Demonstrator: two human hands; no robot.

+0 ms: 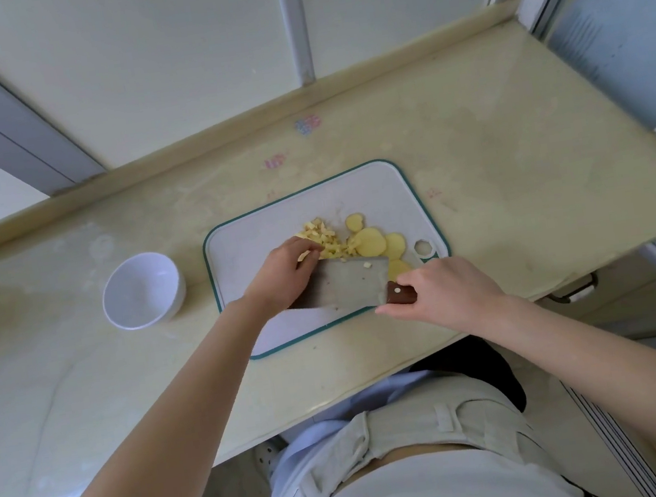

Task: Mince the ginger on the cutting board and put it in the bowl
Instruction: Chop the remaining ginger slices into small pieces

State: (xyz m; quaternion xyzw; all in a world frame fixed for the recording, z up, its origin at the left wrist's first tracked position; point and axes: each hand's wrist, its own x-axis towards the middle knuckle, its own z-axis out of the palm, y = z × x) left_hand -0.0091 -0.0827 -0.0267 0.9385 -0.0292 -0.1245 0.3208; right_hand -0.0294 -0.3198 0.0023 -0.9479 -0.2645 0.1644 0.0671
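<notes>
Cutting board (377,190), white with a teal rim, is lying at centre frame on a pale beige countertop (512,129). Its near edge is sitting close to the counter's front edge; its far edge is leaving a broad bare strip of counter up to the raised backsplash lip. Open counter is also showing to the right of the board and at lower left of the frame.

White bowl (142,289) is standing upright left of the board, just beside its left edge and not touching it; the interior is looking empty.

Room: frosted panels with grey frames are filling the upper frame behind the counter. Faint coloured marks are showing on the counter surface above the board.

Ginger: a chopped pile (327,240) is lying on the middle of the board, with round uncut slices (369,241) just to its right, overlapping one another.

Left hand (282,278) is reaching in from lower left, fingers curled down onto the chopped pile and against the flat of the cleaver (342,286); whether it is pinching any pieces cannot be told.

Right hand (444,291) is coming in from lower right, closed around the cleaver's dark brown handle (400,295). The blade is tilting flat-side up, a few ginger bits sticking to it.
</notes>
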